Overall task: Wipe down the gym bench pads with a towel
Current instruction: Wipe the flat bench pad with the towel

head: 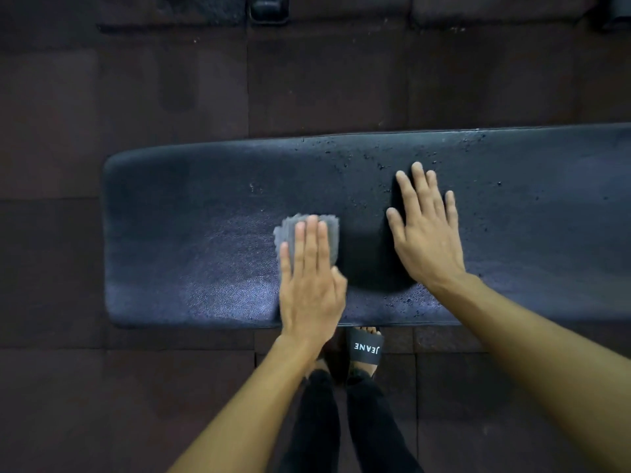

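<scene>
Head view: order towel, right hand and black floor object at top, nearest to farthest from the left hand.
1. towel, under the left hand.
2. right hand, flat on the bench pad, to its right.
3. black floor object, beyond the pad.

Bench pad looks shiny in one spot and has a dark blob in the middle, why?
Head view: light glares off the bench pad beside the towel under the left hand; head view: the dark blob between that and the right hand is a shadow, probably the person's own; the floor at the top is dim.
</scene>
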Action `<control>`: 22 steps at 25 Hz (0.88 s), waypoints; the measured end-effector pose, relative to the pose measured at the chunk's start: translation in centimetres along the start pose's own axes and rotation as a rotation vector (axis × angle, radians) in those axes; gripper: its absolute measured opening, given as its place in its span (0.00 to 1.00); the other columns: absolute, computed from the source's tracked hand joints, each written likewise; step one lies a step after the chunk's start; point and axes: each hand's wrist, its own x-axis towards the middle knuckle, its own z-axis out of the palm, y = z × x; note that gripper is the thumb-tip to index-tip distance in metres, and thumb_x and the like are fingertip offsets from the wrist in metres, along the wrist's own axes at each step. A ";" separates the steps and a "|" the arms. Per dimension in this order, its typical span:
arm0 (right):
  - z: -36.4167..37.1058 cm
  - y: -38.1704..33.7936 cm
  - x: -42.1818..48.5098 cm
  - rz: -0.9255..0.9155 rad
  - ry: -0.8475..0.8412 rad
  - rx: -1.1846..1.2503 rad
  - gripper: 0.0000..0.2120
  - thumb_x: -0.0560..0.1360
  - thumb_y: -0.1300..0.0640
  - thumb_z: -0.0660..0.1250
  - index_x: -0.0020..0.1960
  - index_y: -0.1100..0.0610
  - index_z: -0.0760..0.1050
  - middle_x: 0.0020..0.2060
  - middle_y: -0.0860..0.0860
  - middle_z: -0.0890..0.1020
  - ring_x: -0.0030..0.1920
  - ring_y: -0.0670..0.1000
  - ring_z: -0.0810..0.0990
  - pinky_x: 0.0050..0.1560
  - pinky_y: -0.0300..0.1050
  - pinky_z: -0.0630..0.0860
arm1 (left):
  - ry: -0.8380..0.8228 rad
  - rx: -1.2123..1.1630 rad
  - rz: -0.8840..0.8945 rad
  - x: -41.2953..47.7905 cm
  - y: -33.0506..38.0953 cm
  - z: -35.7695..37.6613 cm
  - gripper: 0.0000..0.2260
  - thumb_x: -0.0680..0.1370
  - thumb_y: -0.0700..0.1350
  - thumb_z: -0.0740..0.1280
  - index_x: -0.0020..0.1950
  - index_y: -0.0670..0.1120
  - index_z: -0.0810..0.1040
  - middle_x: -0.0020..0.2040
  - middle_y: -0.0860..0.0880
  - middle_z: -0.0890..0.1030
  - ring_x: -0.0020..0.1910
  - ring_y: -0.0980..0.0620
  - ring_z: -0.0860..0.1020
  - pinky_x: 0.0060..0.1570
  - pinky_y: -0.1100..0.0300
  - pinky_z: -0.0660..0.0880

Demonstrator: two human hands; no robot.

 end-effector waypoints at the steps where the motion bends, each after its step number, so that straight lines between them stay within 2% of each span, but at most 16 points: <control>1: 0.2 0.0 0.2 -0.005 -0.004 -0.021 0.27 0.84 0.46 0.46 0.81 0.48 0.44 0.80 0.46 0.42 0.80 0.47 0.39 0.78 0.53 0.38 | -0.013 0.014 -0.034 -0.4 -1.0 -0.1 0.30 0.78 0.46 0.53 0.79 0.39 0.52 0.80 0.42 0.52 0.79 0.45 0.50 0.77 0.42 0.54; 4: 0.8 0.0 0.5 0.009 0.017 -0.052 0.27 0.84 0.45 0.45 0.81 0.47 0.42 0.80 0.45 0.41 0.79 0.47 0.38 0.78 0.53 0.38 | -0.007 0.024 -0.108 2.1 -3.2 -0.6 0.30 0.79 0.46 0.52 0.80 0.39 0.50 0.80 0.41 0.52 0.79 0.44 0.49 0.77 0.43 0.51; 7: 1.3 0.1 0.4 0.013 0.042 -0.037 0.27 0.84 0.45 0.45 0.81 0.47 0.43 0.80 0.45 0.42 0.79 0.46 0.38 0.78 0.53 0.38 | 0.006 0.001 -0.146 8.1 -3.6 -1.4 0.30 0.79 0.46 0.51 0.80 0.40 0.49 0.80 0.42 0.50 0.80 0.45 0.47 0.78 0.43 0.47; 11: 1.0 0.2 0.4 0.008 0.087 0.001 0.27 0.83 0.45 0.49 0.80 0.47 0.50 0.80 0.45 0.49 0.80 0.46 0.45 0.78 0.51 0.44 | 0.013 0.019 -0.021 13.8 0.8 -1.3 0.31 0.78 0.47 0.50 0.80 0.41 0.49 0.81 0.43 0.51 0.80 0.46 0.48 0.78 0.44 0.47; 15: -1.7 2.0 0.7 -0.016 0.148 0.159 0.23 0.83 0.51 0.55 0.78 0.51 0.61 0.79 0.47 0.59 0.78 0.47 0.56 0.74 0.48 0.53 | 0.034 0.002 0.109 10.9 6.9 0.2 0.30 0.78 0.46 0.51 0.80 0.41 0.52 0.80 0.44 0.53 0.80 0.46 0.50 0.77 0.43 0.51; 18: -3.1 5.2 1.3 0.025 0.136 0.065 0.24 0.84 0.50 0.54 0.78 0.51 0.58 0.80 0.48 0.56 0.79 0.49 0.52 0.77 0.52 0.48 | -0.009 0.033 0.107 6.5 5.4 0.4 0.31 0.77 0.44 0.54 0.79 0.40 0.53 0.80 0.43 0.53 0.79 0.46 0.51 0.77 0.43 0.52; 22: -3.3 8.3 1.7 -0.019 0.025 -0.028 0.27 0.84 0.44 0.48 0.81 0.48 0.48 0.81 0.46 0.46 0.80 0.48 0.44 0.78 0.55 0.42 | -0.053 0.061 -0.082 4.9 1.9 -0.2 0.31 0.77 0.45 0.52 0.80 0.39 0.49 0.80 0.41 0.50 0.80 0.44 0.48 0.77 0.42 0.50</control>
